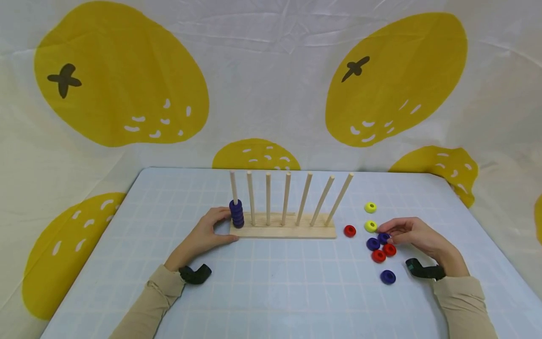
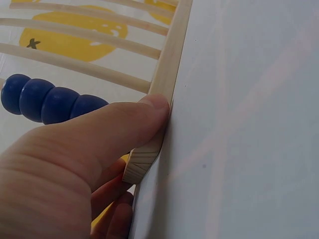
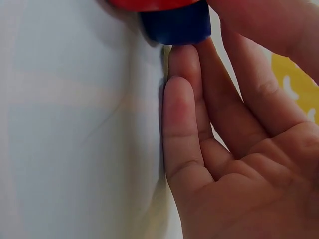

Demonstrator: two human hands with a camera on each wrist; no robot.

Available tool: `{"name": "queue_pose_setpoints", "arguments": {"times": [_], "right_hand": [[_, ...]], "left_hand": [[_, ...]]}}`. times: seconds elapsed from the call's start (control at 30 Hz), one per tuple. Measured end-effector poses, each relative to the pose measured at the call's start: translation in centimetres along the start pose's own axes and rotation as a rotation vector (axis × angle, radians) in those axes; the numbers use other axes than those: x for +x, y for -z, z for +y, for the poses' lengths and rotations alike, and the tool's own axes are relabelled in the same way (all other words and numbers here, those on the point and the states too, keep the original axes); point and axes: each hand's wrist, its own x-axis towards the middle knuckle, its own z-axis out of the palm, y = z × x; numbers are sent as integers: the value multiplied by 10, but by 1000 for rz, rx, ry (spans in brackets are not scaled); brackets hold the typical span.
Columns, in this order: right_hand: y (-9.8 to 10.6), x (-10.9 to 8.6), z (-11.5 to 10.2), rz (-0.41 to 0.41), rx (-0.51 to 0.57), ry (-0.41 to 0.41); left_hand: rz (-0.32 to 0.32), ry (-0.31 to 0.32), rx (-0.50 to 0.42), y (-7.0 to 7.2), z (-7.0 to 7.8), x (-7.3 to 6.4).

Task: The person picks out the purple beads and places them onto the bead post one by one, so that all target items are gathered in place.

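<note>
A wooden peg stand (image 1: pixel 283 231) with several upright pegs sits on the table. Stacked on its leftmost peg are several blue rings (image 1: pixel 236 214). My left hand (image 1: pixel 206 231) grips the left end of the base, thumb on the front edge (image 2: pixel 158 102) and fingers behind it. To the right of the stand, my right hand (image 1: pixel 417 235) pinches a blue ring (image 1: pixel 384 238) between thumb and fingers, low over the table. Another blue ring (image 1: pixel 373 244) and two red rings, one nearer (image 1: pixel 378 256) and one by the thumb (image 1: pixel 389 250), lie close around it.
Two yellow rings, one farther back (image 1: pixel 370 207) and one near my right fingertips (image 1: pixel 370 226), lie on the table. A single red ring (image 1: pixel 349 230) is just right of the stand, and a blue ring (image 1: pixel 387 277) lies nearer me. A patterned cloth (image 1: pixel 271 94) hangs behind the table.
</note>
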Motion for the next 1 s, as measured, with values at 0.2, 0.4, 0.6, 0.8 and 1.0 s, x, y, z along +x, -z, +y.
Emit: {"name": "queue_pose_setpoints", "arguments": {"times": [0.2,0.4,0.6,0.8,1.0], "right_hand": [[-1,-1,-1,0,-20,16],[-3,0,-1,14,-57,-1],[-4,1,-2,23,-79,-9],[-5,1,-2,51,-86,-13],[-6,1,-1,72,-91,-21]], "left_hand": [[0,-5,7,0,-1,1],[-6,4,3,0,0,1],[-6,7,1,1,1,1],[-4,14,4,1,1,0],[2,7,4,0,-1,-1]]}}
